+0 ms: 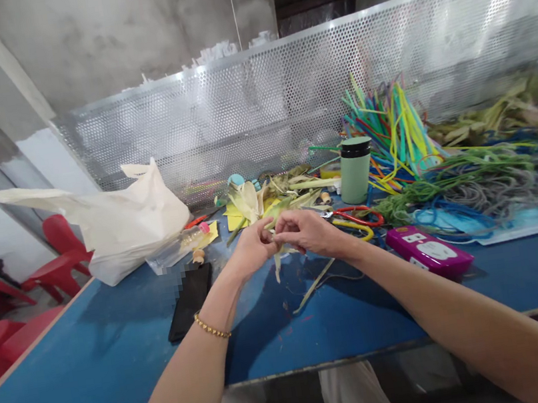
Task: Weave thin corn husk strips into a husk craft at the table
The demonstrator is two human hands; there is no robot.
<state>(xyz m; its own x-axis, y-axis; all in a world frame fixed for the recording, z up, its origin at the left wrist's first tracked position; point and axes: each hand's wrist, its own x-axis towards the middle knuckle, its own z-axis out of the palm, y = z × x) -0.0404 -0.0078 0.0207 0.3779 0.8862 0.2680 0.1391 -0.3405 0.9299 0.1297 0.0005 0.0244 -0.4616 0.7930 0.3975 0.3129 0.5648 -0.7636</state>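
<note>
Over the blue table (121, 365), my left hand (253, 249) and my right hand (313, 234) meet with fingertips pinched close together. Between them is a pale strip of corn husk (278, 269), its end hanging below the fingers; the part inside the grip is mostly hidden. A gold bead bracelet (211, 328) circles my left wrist. Just behind the hands lie pale husk pieces (250, 199) and yellow paper (235, 218). Red-handled scissors (363, 216) rest beside my right wrist. One thin dry strip (315, 286) lies on the tabletop below the hands.
At left are a white plastic bag (133, 218), a black phone (191, 299) and a clear bottle (182, 247). To the right stand a green tumbler (356, 175), a purple pack (428, 250), coloured strips (403, 131) and tangled cords (481, 180). A perforated metal panel (207, 126) borders the back.
</note>
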